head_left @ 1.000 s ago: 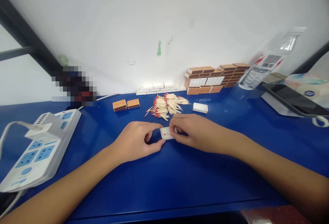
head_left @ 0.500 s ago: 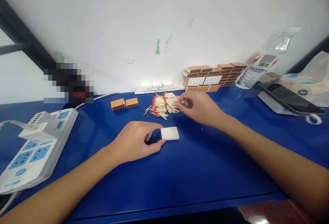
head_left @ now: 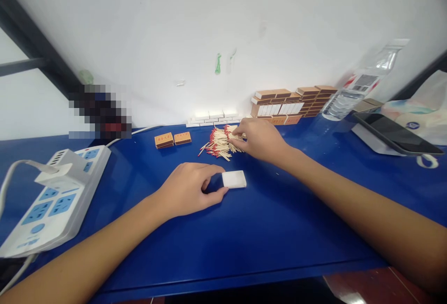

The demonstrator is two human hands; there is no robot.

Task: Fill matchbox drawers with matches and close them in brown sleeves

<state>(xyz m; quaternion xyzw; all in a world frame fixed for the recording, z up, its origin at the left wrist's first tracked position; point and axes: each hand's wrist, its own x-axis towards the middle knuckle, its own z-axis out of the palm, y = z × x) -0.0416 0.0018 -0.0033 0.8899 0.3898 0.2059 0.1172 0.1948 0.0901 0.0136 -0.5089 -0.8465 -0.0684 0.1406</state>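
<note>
On the blue table, a small white matchbox tray lies flat, its left end between the thumb and finger of my left hand. Behind it is a loose pile of red-tipped matches. My right hand reaches over the right side of this pile, its thumb and fingertips down at the matches. Whether a match is pinched there is too small to tell. Two orange matchboxes rest left of the pile.
White trays are stacked along the wall. Brown and orange matchboxes are piled beside them. A leaning water bottle and a phone are at the right, a power strip at the left.
My right hand has moved left over the match pile. My left hand keeps its hold on the white tray. The whole view has shifted slightly.
</note>
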